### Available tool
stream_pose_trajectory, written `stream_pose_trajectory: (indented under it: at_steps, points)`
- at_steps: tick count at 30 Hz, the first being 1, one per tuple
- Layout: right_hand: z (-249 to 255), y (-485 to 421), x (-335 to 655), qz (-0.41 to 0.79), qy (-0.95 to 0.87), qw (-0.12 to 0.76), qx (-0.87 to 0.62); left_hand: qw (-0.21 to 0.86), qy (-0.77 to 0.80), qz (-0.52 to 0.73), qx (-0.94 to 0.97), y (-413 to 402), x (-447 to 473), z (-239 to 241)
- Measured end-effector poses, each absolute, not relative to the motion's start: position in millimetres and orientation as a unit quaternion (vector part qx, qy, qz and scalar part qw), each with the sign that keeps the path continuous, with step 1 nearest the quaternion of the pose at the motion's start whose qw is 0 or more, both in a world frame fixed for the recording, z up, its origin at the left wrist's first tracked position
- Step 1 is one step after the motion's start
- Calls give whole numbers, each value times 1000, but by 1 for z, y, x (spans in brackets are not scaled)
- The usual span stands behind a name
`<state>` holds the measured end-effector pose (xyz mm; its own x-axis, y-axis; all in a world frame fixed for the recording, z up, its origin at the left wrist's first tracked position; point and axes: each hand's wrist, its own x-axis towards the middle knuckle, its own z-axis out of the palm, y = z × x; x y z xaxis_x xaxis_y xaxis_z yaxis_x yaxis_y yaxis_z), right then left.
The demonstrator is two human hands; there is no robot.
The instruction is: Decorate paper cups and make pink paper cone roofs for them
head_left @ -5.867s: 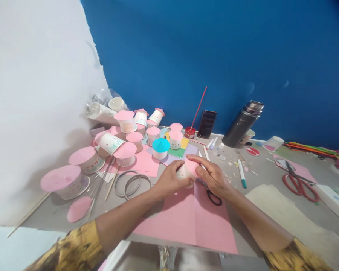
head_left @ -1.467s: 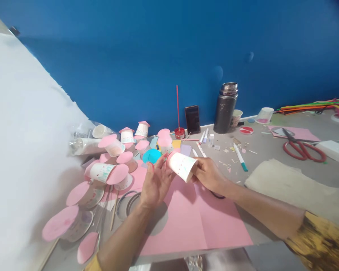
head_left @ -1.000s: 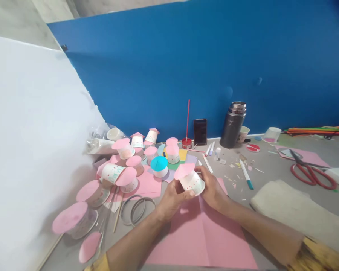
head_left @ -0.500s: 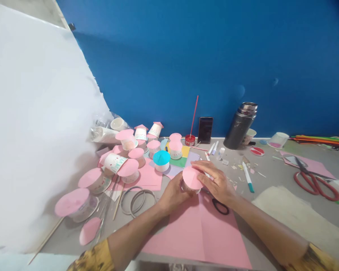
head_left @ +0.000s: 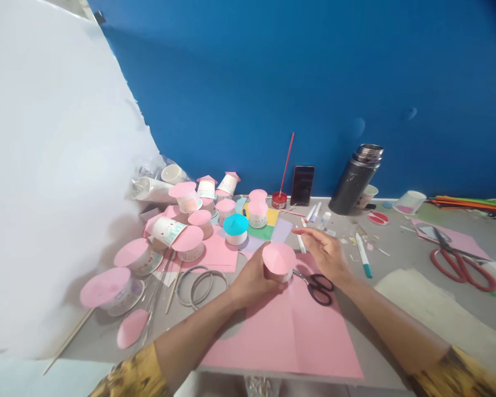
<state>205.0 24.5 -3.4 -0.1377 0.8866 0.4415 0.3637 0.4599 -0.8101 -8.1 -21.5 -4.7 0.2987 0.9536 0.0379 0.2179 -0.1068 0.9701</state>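
Observation:
My left hand (head_left: pixel 254 281) is wrapped round a paper cup (head_left: pixel 279 259) topped with a pink paper disc, above a sheet of pink paper (head_left: pixel 289 336). Just right of that cup, my right hand (head_left: pixel 324 253) is lifted off it with fingers stretched out and nothing held. Small scissors (head_left: pixel 319 288) with black handles lie on the pink sheet between the hands. A cup with a blue paper top (head_left: pixel 236 227) stands beyond my left hand. Several more pink-topped cups (head_left: pixel 190 241) crowd the left side, some upright and one on its side.
At the back stand a red straw (head_left: pixel 287 162) in a small red base, a phone (head_left: pixel 302 185) and a dark flask (head_left: pixel 356 179). Red-handled scissors (head_left: pixel 463 270) and a teal-capped marker (head_left: pixel 364 255) lie right. Tape rings (head_left: pixel 209 289) and sticks lie left.
My right hand has come off the pink disc and moved right, its fingers now apart from the cup. My left hand keeps hold of the cup. More of the black-handled scissors shows.

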Motion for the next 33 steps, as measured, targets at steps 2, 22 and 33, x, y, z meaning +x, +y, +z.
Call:
stream_pose_trajectory:
  at_steps: [2, 22, 33]
  points:
    - [-5, 29, 207, 269, -693, 491, -455, 479, 474, 379, 634, -20, -13, -7]
    - [-15, 17, 187, 267, -818, 298, -413, 388, 421, 478, 666, -19, -28, -1]
    - [-28, 16, 187, 252, -853, 250, -383, 600, 320, 642, 355, -1, -35, 18]
